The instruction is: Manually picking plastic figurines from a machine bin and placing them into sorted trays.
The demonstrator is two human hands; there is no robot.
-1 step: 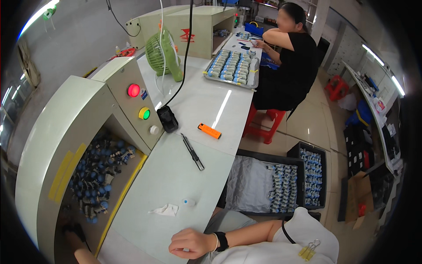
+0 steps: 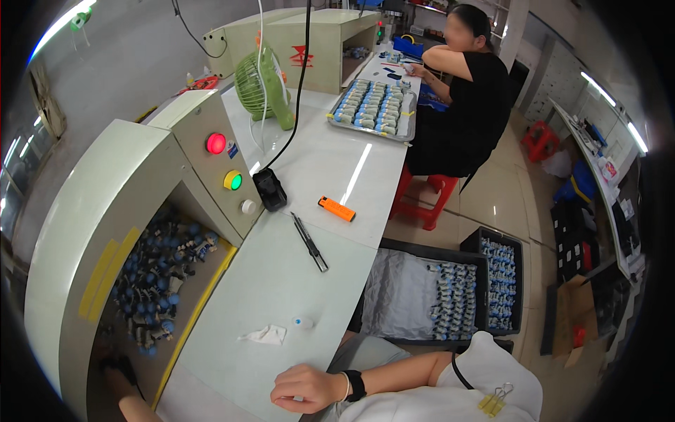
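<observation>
While the right hand point(image 2: 306, 389) rests loosely curled at the near edge of the table point(image 2: 232, 309), the left hand point(image 2: 118, 376) lies inside the left machine point(image 2: 77, 232), its grip too dark to tell, near piled blue-and-dark figurines point(image 2: 151, 288). Farther off, a pale cabinet point(image 2: 327, 42) bears a red written mark point(image 2: 302, 56).

The person wears a white cloth top with short sleeves point(image 2: 485, 373), on which are a thin black cord point(image 2: 460, 375) and a yellow metal binder clip point(image 2: 491, 406) with silvery wire handles. At the wrist of the bare right hand point(image 2: 304, 389) there are a thin, pale bracelet point(image 2: 346, 386) (its material I cannot tell) and a wide black wristband point(image 2: 356, 385); light grey cloth point(image 2: 376, 354) covers the leg.
</observation>
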